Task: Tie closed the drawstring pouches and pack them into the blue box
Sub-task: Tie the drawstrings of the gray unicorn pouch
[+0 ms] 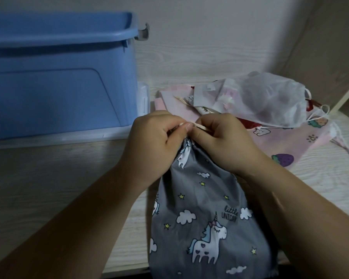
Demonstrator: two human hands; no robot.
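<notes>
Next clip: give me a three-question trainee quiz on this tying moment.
1. True or false: the grey pouch already lies inside the box.
2. What do the left hand and right hand pinch? A the cord; B scissors; C tape.
3. Fill in: the pile of waiting pouches lies to the box's ____.
Key: 1 false; 2 A; 3 right.

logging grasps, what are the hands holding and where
The left hand and right hand pinch the cream drawstring at the gathered neck of the grey unicorn pouch.
</notes>
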